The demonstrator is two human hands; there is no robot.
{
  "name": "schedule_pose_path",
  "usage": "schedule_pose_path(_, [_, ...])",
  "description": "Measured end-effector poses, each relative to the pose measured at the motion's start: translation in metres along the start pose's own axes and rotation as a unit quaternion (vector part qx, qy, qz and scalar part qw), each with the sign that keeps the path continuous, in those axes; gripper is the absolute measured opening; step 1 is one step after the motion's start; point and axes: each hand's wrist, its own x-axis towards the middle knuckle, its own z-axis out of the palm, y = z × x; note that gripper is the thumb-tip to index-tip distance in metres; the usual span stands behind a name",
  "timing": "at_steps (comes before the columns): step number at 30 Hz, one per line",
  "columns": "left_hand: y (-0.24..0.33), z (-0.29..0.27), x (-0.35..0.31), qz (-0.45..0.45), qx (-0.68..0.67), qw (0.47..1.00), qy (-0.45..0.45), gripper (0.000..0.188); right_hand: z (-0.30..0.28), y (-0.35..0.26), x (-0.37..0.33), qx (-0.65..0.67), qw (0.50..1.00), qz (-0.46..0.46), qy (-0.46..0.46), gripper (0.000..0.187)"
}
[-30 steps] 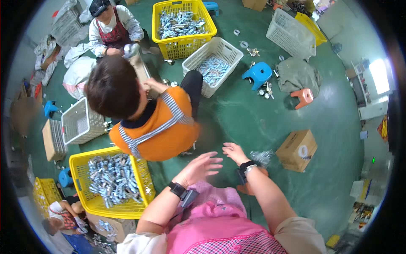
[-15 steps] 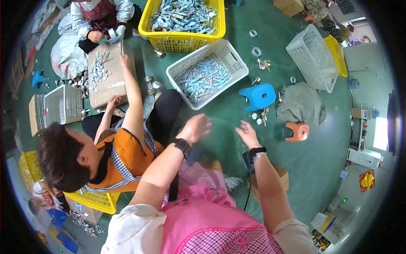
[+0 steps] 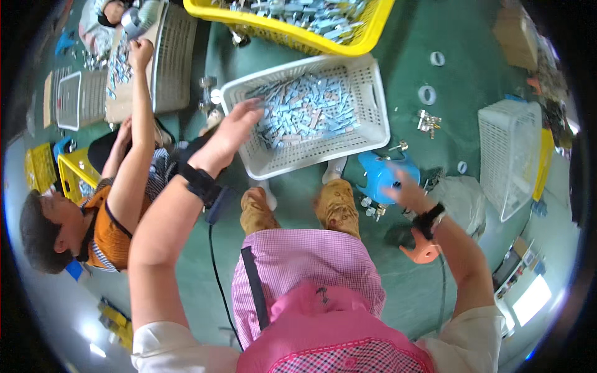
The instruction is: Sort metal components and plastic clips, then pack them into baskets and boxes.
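Observation:
My left hand [image 3: 231, 132] reaches over the left end of a white plastic basket [image 3: 311, 163], fingers stretched out and nothing in them. Whether it touches the rim I cannot tell. Many small light-blue strips [image 3: 311, 102], a few of them pinkish, lie inside the basket. Off to the basket's right, my right hand [image 3: 407, 189] is slightly blurred, its fingers apart and holding nothing. It hovers over a blue plastic stool [image 3: 380, 173], partly covering it.
A yellow basket [image 3: 292, 31] of metal pieces stands beyond the white one. At left, a person [image 3: 121, 205] in orange reaches across a cardboard box [image 3: 118, 102]. An orange stool [image 3: 423, 248], tape rolls [image 3: 427, 95], metal fittings [image 3: 429, 122] and another white basket [image 3: 507, 155] are at right.
I have moved closer to the white basket. My hands have spread apart, the left to the basket's left end and the right over the blue stool. The view has tilted downward.

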Motion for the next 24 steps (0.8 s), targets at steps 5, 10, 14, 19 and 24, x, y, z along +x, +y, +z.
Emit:
schedule_pose_path(5, [-0.184, 0.031, 0.075, -0.077, 0.024, 0.992, 0.092, 0.070, -0.011, 0.020, 0.192, -0.029, 0.985, -0.144, 0.095, 0.067])
schedule_pose_path(10, [-0.244, 0.055, 0.121, -0.160, -0.093, 0.977, 0.106, 0.075, 0.076, 0.044, 0.317, -0.060, 0.990, -0.125, 0.032, 0.072])
schedule_pose_path(14, [-0.300, 0.033, 0.163, -0.169, 0.022, 0.981, 0.089, 0.084, 0.134, 0.052, 0.405, -0.140, 0.985, -0.102, -0.018, 0.083])
schedule_pose_path(19, [-0.301, 0.006, 0.208, -0.180, -0.022, 0.978, 0.103, 0.098, 0.168, 0.065, 0.489, -0.171, 0.982, 0.040, 0.068, 0.082])
schedule_pose_path(24, [-0.289, 0.013, 0.228, -0.216, -0.137, 0.960, 0.116, 0.101, 0.256, 0.036, 0.435, -0.158, 0.986, 0.051, 0.003, 0.079])
